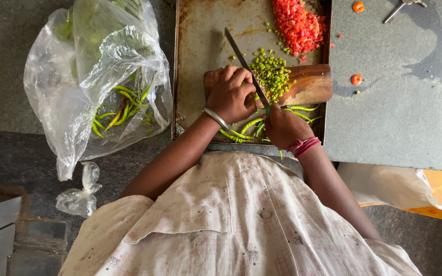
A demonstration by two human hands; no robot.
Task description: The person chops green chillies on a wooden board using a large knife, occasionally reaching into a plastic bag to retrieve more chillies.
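Observation:
My right hand (282,128), with red threads at the wrist, grips the handle of a long knife (239,53) whose blade slants up and left over a brown wooden cutting board (313,84). My left hand (231,94), with a silver bangle at the wrist, lies curled on the board's left end, against the blade. To the right of the blade, a heap of chopped green chilli (271,74) covers part of the board. Whole green chillies (249,125) lie between my hands at the near edge of a worn metal tray (200,41).
Chopped red tomato (297,23) is piled at the tray's far right corner. A clear plastic bag (98,76) with green chillies sits left of the tray, and a small knotted bag (80,197) lies below it. Tomato bits (356,79) and keys (402,7) lie on the grey counter.

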